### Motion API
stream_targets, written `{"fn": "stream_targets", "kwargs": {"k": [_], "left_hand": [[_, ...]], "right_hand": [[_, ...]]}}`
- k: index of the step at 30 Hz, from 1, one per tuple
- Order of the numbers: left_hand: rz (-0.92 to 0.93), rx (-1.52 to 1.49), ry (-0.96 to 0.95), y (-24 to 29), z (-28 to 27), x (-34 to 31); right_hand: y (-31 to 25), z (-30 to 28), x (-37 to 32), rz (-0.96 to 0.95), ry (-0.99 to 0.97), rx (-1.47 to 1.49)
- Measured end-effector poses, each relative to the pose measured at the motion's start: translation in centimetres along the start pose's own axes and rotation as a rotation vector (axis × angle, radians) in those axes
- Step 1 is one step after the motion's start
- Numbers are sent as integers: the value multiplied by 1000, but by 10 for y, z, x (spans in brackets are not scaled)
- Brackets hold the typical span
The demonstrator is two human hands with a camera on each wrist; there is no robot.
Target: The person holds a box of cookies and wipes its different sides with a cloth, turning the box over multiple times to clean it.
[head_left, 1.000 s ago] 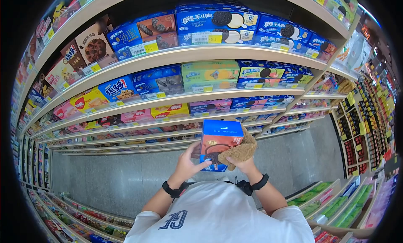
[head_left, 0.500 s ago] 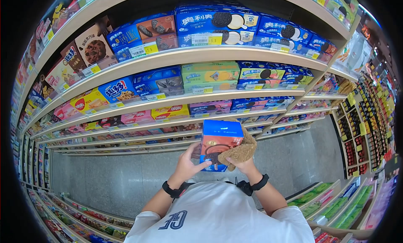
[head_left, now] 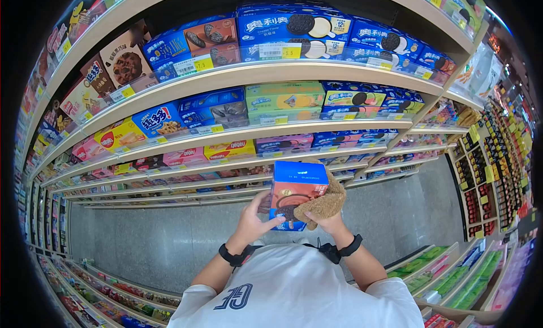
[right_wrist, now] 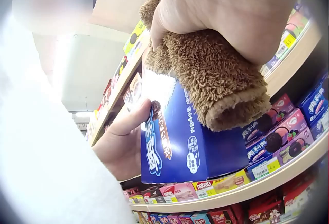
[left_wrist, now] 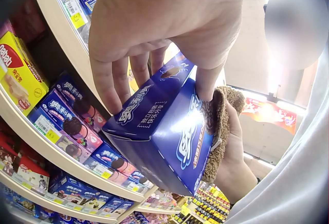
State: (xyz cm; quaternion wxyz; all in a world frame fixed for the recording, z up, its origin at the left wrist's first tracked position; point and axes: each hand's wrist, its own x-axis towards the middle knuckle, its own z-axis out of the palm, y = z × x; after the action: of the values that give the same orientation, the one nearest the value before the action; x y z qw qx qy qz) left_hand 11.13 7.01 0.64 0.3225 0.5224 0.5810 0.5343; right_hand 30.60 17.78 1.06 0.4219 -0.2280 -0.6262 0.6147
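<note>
Between both hands, in front of the chest, is a blue and brown cookie box (head_left: 298,187) with pictures of dark sandwich cookies. My left hand (head_left: 252,219) grips its left side, thumb on the near face and fingers spread over the far side, as the left wrist view shows. A fluffy brown cloth (right_wrist: 205,75) lies against the box's right side. My right hand (head_left: 329,221) holds this cloth bunched against the box, thumb on the near side of it. Most of the right fingers are hidden behind cloth and box.
Ahead stand curved shelves (head_left: 339,71) packed with cookie boxes and price tags. Grey floor (head_left: 169,232) lies below. Low racks of packets (head_left: 447,274) rise close behind on the right, and a rack of jars (head_left: 492,175) stands farther right.
</note>
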Motion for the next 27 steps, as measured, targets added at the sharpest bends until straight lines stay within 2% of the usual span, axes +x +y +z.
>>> {"fn": "stream_targets", "kwargs": {"k": [11,17,19,27], "left_hand": [[-9,-7,-1,1,0,0],[-11,-5,-4,1,0,0],[-18,-5,-10,0,0,0],[-27,-11,-11,3,0,0]], "right_hand": [[-3,2,0,-37,-9,-9],[-2,1,-5,10,10,8],[-2,0,-6,81,-8,36],[1,0,-7,78,7,49]]}}
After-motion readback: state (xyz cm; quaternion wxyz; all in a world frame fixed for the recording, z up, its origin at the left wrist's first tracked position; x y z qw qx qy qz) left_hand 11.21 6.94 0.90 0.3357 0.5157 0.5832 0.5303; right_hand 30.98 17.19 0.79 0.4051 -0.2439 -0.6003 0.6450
